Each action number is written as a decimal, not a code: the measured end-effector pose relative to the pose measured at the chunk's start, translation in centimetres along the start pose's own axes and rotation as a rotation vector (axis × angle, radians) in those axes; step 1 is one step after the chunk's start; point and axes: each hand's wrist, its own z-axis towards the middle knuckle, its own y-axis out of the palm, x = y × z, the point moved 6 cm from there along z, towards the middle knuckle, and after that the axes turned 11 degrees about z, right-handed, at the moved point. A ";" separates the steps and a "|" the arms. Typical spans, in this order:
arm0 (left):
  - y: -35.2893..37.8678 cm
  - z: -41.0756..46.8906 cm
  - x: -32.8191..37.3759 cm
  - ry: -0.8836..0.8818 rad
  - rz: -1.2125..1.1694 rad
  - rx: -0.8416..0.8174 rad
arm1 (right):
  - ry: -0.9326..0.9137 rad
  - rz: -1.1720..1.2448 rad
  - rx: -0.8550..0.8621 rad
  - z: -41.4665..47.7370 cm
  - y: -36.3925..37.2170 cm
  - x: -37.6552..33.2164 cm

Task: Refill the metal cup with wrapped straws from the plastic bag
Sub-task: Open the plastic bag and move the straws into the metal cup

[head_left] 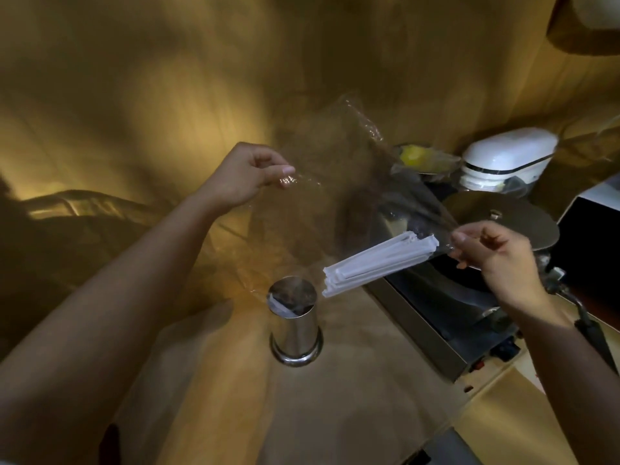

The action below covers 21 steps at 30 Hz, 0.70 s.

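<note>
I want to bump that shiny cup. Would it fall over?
Probably fairly easily: the cup is tall and narrow, though its flared base helps. It looks light, holding only a straw or so. Being round, it would likely roll.

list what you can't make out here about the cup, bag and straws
- Metal cup, head view: contents beyond one wrapped piece lost in the dark interior.
- Plastic bag: clear film blurs its lower edges.
- Wrapped straws: count unreadable, bundle overlaps.
- Right hand: pinching the bag's corner or the straws, unclear.
</note>
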 end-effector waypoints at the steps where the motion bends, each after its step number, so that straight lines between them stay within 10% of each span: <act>1: -0.3 -0.3 -0.5 -0.013 -0.005 0.010 | -0.004 -0.015 -0.021 0.3 0.5 -0.1; 21: -2.8 -4.7 -9.0 -0.260 -0.180 0.192 | 0.102 0.095 -0.179 2.5 6.5 1.7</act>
